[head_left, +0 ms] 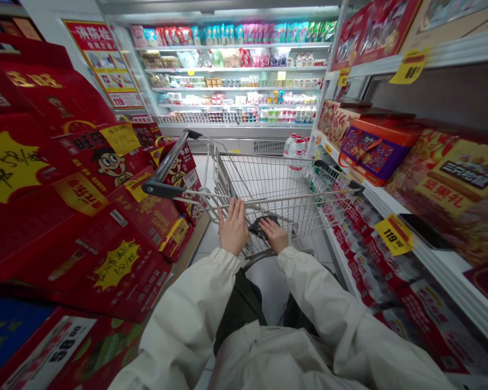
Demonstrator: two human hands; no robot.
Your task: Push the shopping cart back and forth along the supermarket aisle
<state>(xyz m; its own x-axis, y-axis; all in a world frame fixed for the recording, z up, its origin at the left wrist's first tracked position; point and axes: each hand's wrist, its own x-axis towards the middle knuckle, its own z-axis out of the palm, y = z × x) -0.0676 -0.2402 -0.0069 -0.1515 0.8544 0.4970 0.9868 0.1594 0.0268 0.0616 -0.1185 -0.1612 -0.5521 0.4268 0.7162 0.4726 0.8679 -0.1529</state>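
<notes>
A big fridge [268, 132] fills the top middle of the frame, and white light [244, 16] shines along its top. A pale wall [51, 32] with a red poster [101, 59] is at the upper left. White shelves [467, 51] run down the right side. The floor [205, 246] has pale tiles.

A crumpled dark cloth [257, 227] rests against the wire shopping cart [268, 202].
</notes>
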